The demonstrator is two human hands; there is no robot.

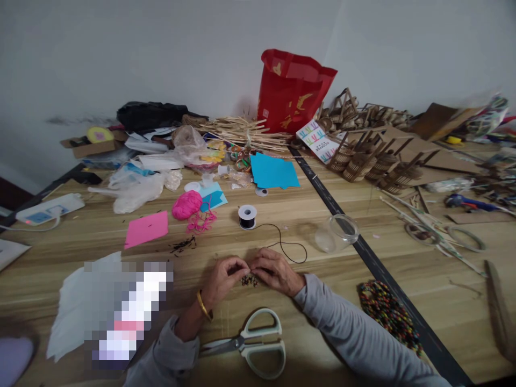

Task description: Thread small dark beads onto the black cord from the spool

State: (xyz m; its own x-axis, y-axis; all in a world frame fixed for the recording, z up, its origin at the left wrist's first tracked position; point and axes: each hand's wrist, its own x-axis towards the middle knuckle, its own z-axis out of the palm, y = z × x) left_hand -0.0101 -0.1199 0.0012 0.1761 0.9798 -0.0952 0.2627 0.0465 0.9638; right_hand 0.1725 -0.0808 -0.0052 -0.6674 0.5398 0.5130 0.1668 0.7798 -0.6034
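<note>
Over some loose beads (249,281), the left hand (221,280) and right hand (278,270) meet, fingertips pinched on something too small to tell, while black cord (306,252) joined to the spool (247,214) beyond them trails toward the right hand, so work seems unfinished.

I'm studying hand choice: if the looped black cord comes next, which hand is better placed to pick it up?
Probably the right hand: the looped black cord lies just beyond it, farther from the left hand. Both hands' fingertips meet by the small beads, so neither looks freer.
</note>
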